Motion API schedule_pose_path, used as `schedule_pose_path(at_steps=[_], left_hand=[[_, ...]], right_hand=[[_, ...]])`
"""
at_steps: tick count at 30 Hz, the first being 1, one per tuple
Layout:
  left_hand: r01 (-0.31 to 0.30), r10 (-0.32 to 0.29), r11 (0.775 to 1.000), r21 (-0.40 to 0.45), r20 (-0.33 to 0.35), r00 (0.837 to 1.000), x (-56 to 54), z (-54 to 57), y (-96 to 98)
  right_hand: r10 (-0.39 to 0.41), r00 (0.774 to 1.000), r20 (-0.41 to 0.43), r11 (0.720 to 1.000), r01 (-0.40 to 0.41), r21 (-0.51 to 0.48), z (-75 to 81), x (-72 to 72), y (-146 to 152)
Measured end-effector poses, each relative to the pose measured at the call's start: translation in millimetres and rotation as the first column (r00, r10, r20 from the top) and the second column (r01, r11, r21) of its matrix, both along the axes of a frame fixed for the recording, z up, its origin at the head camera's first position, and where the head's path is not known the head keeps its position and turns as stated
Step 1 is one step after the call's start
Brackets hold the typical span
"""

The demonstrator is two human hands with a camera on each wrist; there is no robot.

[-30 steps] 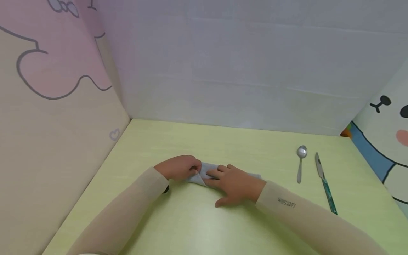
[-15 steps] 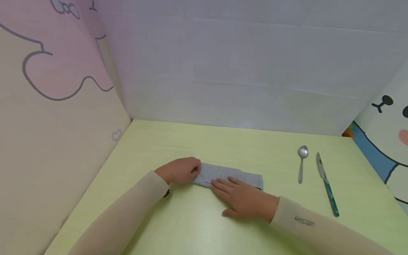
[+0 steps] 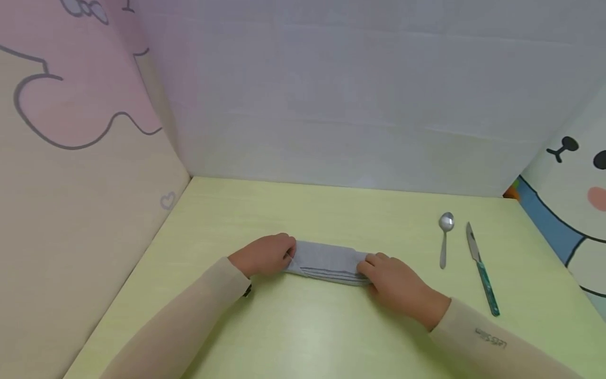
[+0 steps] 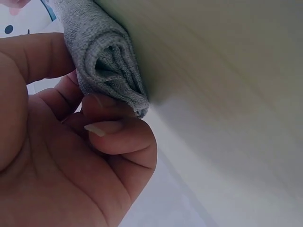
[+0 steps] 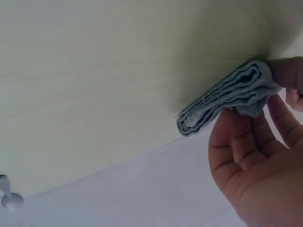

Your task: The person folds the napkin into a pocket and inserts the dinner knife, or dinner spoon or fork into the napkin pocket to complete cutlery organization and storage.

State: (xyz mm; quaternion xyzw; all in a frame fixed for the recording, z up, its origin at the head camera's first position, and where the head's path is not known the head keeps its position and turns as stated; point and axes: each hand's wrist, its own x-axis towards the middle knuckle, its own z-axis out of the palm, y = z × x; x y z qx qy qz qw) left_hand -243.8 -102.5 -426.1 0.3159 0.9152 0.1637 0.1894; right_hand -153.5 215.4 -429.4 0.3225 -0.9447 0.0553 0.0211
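A grey cloth [image 3: 326,258], folded into a long narrow strip of several layers, lies on the table in the head view. My left hand [image 3: 265,254] grips its left end with curled fingers. In the left wrist view the rolled end of the cloth [image 4: 102,52] shows between thumb and fingers [image 4: 128,137]. At the other end, my right hand [image 3: 402,287] pinches the right edge. The right wrist view shows the stacked folds of the cloth [image 5: 227,97] from the end, with the thumb on one side and the fingers of my right hand [image 5: 265,175] along the other.
To the right lie a metal spoon [image 3: 445,237] and a knife [image 3: 483,273] with a green handle, side by side on the pale yellow table [image 3: 293,331]. A grey-white wall [image 3: 350,105] closes the back, and patterned panels stand left and right.
My right hand has moved right, from lying flat across the middle of the cloth to pinching its right end. The left hand has kept its hold on the left end.
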Motion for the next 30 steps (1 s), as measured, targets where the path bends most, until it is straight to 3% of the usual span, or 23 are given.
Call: schedule_pose_path(at_steps=[9,14,22,25,30], left_hand=[[-0.014,0.013,1.000,0.020,0.046,0.999,-1.3,0.5,-3.0],[-0.009,0.007,0.999,0.035,0.075,0.997,-3.2,0.6,-3.6],[-0.008,0.003,0.998,0.054,0.088,0.996,-3.3,2.0,-7.7],[-0.011,0.006,0.998,0.057,0.089,0.996,-2.9,1.7,-8.5],[-0.021,0.015,0.998,0.057,0.096,0.995,-1.1,1.2,-8.3]], right_hand=[[0.009,0.996,0.091,0.995,0.000,-0.096,-0.8,-7.0,2.0],[0.071,0.993,0.090,0.995,-0.063,-0.080,2.0,-8.4,7.8],[0.125,0.974,0.190,0.980,-0.091,-0.177,1.5,-16.2,24.7],[0.125,0.979,0.160,0.983,-0.101,-0.154,2.6,-16.7,24.3],[0.161,0.987,-0.015,0.985,-0.162,-0.055,2.4,-15.1,21.3]])
